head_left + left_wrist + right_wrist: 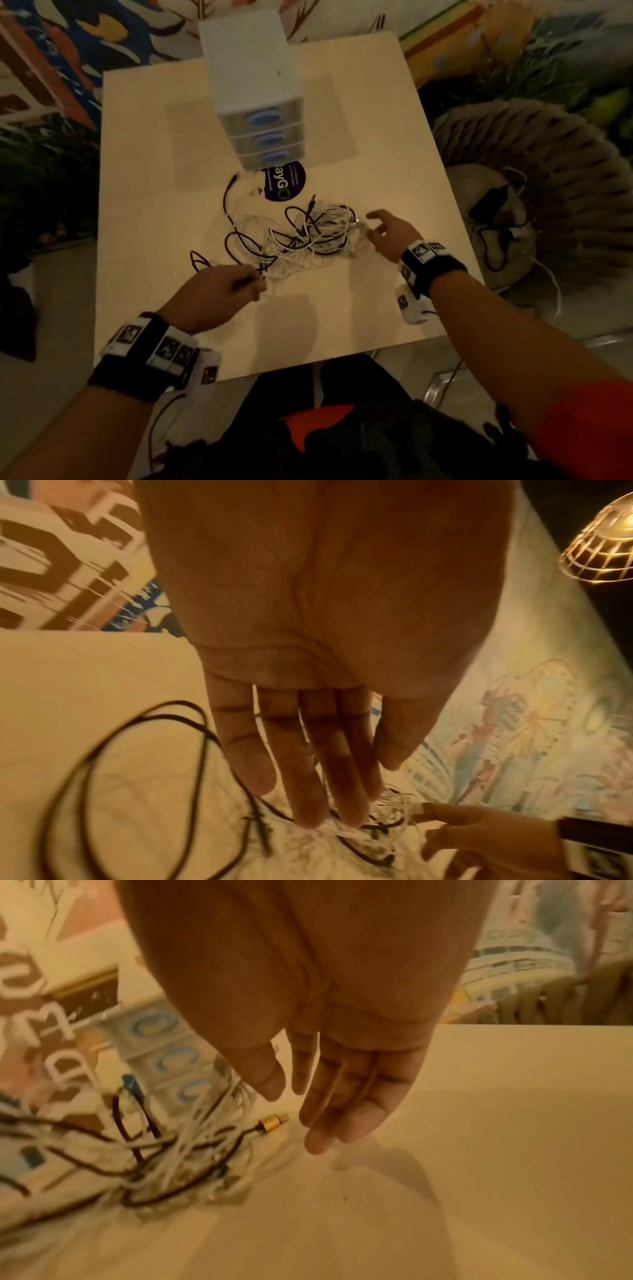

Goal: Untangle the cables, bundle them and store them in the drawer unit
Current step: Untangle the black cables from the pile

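Purple sticker [286,185] half hidden under drawer unit [251,75], cable tangle [164,1150] blurred in both wrist views, single strands untraceable
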`<state>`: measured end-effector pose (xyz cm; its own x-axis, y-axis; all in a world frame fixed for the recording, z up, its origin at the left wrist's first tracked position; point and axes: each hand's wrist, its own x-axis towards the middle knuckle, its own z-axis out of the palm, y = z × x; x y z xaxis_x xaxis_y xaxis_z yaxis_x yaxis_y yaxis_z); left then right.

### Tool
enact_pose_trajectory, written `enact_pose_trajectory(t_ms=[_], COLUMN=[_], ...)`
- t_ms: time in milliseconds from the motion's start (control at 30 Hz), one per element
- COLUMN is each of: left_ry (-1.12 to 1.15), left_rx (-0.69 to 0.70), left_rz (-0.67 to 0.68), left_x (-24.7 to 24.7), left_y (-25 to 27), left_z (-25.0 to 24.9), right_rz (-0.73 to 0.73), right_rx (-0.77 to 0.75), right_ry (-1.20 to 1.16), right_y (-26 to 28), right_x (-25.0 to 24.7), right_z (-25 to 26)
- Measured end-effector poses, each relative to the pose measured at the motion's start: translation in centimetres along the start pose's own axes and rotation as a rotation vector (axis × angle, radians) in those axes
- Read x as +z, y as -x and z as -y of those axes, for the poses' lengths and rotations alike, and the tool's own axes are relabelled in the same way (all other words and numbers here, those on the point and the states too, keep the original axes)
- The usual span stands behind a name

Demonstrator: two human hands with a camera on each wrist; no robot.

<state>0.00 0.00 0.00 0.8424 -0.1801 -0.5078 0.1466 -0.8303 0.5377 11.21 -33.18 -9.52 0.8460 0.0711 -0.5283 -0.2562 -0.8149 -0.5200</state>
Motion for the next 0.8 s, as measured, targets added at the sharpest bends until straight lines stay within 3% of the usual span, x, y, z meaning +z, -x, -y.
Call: enact_pose_trajectory(t_ms=[233,400,533,667,800], left_ry=[-0.030,-0.114,-0.123,-0.168,-0.325], left_rx=[0.206,0.267,0.294,0.235,0.112], left_rz=[0.050,0.108,0.000,-0.171,-0.175], left_x=[2.4,4.5,4.9,4.3,4.0], left_y=[-3.6,-6.2,-8.1,-9.8,-10.3], left_z=[-3.9,-4.8,-5.3,-5.9,-5.7], right_rz=[0.034,0.012,-0.009,0.008,-0.122], right_rx=[-0.143,-0.154,-0.153,-0.155,-0.166], right_ry=[0.289,0.333,0.374,0.292,-0.004], right_y=[-2.4,-2.9,-2.5,-1.2,0.2], right_x=[0.4,1.2,1.9,1.9,1.2], right_z=[2.8,2.4,1.5,1.2,0.6])
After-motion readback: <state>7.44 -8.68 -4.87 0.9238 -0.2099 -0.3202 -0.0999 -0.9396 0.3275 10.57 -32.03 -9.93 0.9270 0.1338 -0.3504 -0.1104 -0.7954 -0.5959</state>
